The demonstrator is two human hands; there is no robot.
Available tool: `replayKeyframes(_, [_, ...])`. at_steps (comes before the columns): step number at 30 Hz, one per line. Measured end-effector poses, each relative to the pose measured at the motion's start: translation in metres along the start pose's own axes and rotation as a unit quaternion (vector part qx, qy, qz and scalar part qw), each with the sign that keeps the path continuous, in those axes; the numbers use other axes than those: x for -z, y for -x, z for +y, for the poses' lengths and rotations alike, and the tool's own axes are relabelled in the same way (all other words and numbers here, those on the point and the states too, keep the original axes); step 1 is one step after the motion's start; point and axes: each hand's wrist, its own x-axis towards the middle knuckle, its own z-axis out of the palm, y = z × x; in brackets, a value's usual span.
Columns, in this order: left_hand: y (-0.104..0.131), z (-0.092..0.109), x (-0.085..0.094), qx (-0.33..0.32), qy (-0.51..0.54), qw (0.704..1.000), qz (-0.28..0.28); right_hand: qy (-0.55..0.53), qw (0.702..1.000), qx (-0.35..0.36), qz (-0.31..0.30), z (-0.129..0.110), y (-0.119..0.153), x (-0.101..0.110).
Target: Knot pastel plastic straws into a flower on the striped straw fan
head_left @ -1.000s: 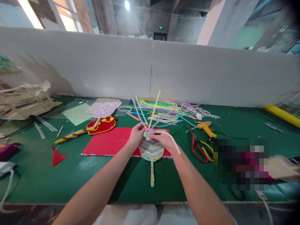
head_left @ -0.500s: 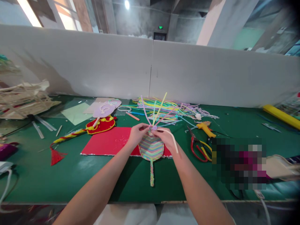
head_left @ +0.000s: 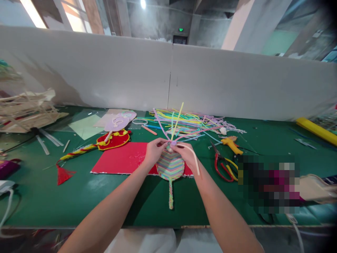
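The one camera rode on the person's head and looked forward and down over the green tabletop [head_left: 105,203]. From there the striped fan [head_left: 170,168] sat near the middle of the view, within arm's reach. The near edge of the tabletop and the person's lap showed below the fan, the pale partition [head_left: 105,70] stood beyond it, and the room's ceiling came in above. No second view shared the scene.

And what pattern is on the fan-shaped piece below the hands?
The fan-shaped piece has pastel, V-shaped stripes, best seen in the head view.
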Motion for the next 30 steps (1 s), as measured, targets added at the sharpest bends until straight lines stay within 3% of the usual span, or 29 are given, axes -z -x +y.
replayKeyframes(4, [0.001, -0.001, -0.002, 0.014, 0.020, 1.000, 0.004, -0.006, 1.000, 0.004, 0.005, -0.002, 0.001, 0.000])
replayKeyframes(10, [-0.007, -0.003, 0.005, 0.052, 0.083, 0.994, -0.044, -0.040, 0.998, -0.014, -0.037, -0.011, 0.003, 0.004])
replayKeyframes(16, [-0.012, -0.003, 0.012, 0.032, 0.095, 0.993, -0.064, -0.037, 0.992, -0.055, -0.106, -0.010, 0.005, 0.003])
replayKeyframes(24, [-0.006, 0.003, 0.012, 0.003, 0.072, 0.991, -0.111, -0.031, 0.990, -0.059, -0.127, -0.011, 0.006, 0.004])
replayKeyframes(30, [-0.010, 0.005, 0.014, 0.027, 0.057, 0.996, -0.069, -0.060, 0.993, -0.042, -0.093, -0.009, 0.003, 0.005])
